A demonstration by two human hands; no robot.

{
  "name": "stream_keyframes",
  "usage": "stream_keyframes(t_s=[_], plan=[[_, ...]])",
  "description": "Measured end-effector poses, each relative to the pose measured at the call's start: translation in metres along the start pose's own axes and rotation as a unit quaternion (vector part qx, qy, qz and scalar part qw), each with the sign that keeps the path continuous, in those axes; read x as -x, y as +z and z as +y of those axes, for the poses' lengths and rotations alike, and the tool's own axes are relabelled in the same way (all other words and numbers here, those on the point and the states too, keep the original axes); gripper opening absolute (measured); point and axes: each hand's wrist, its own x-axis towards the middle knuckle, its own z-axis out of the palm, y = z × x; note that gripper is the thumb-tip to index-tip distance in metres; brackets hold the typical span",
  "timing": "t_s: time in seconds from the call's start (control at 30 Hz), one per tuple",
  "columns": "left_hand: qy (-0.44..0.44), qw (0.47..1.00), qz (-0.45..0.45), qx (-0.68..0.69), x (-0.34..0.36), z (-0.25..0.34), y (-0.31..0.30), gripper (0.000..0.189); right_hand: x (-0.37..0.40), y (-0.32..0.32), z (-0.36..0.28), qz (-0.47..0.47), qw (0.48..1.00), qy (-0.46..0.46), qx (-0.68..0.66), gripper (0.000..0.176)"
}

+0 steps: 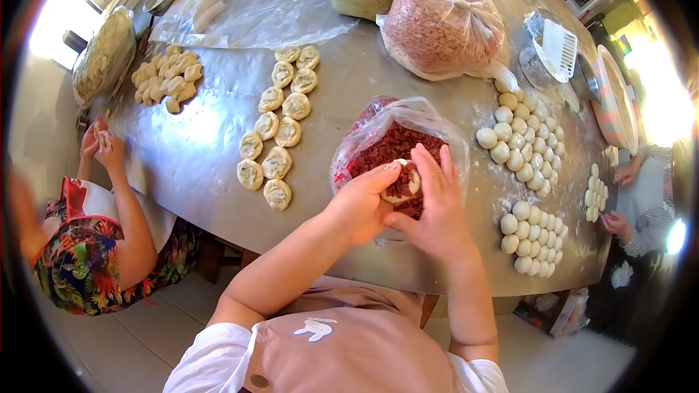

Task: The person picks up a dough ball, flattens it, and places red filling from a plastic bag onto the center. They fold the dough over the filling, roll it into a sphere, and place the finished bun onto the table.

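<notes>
My left hand (364,200) cradles a small piece of dough (414,181) topped with dark red, crumbly filling, its thumb pressing at the filling. Around the dough's other side curves my right hand (440,207), fingers bent against its edge. Both hands are over a clear plastic bag (444,118) that lies open on the table. Inside it is more of the dark red filling (393,147), partly hidden by my hands.
Left of the bag, rows of swirled dough pieces (277,163) lie on the metal table (211,175). White dough balls (535,236) stand in groups to the right. Tied filling bags (444,25) sit at the back. People work at left (109,149) and right (628,172).
</notes>
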Motion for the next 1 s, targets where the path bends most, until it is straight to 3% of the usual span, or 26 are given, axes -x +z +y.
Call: stream_keyframes(t_s=[0.07,0.27,0.47,0.57,0.6,0.87,0.97,1.0], plan=[[-0.005,1.000,0.008,-0.001,0.007,-0.001,0.013,0.030,0.002,0.012,0.004,0.019,1.000,-0.001,0.010,0.082],[-0.016,0.989,-0.133,-0.066,-0.006,-0.011,-0.026,0.027,0.000,0.022,0.010,0.066,0.996,-0.052,-0.009,0.077],[0.021,0.981,0.041,-0.186,0.002,-0.019,0.008,0.036,-0.004,0.029,0.006,0.116,0.988,-0.037,-0.094,0.060],[-0.014,0.998,-0.047,-0.042,0.002,-0.021,0.004,0.038,-0.004,0.021,0.002,0.138,0.983,-0.038,-0.113,0.052],[-0.025,0.992,-0.121,0.027,-0.002,-0.021,-0.003,0.041,-0.004,0.020,0.001,0.145,0.983,-0.036,-0.107,0.050],[0.007,0.992,-0.033,-0.122,0.002,-0.023,0.001,0.039,-0.006,0.035,-0.016,0.237,0.971,-0.035,-0.021,0.021],[0.032,0.995,-0.016,-0.096,0.002,-0.025,0.007,0.041,-0.006,0.040,-0.007,0.241,0.963,-0.012,-0.116,0.028],[0.042,0.998,-0.011,-0.056,0.007,-0.027,0.014,0.042,-0.007,0.039,-0.006,0.247,0.939,0.069,-0.229,0.032]])
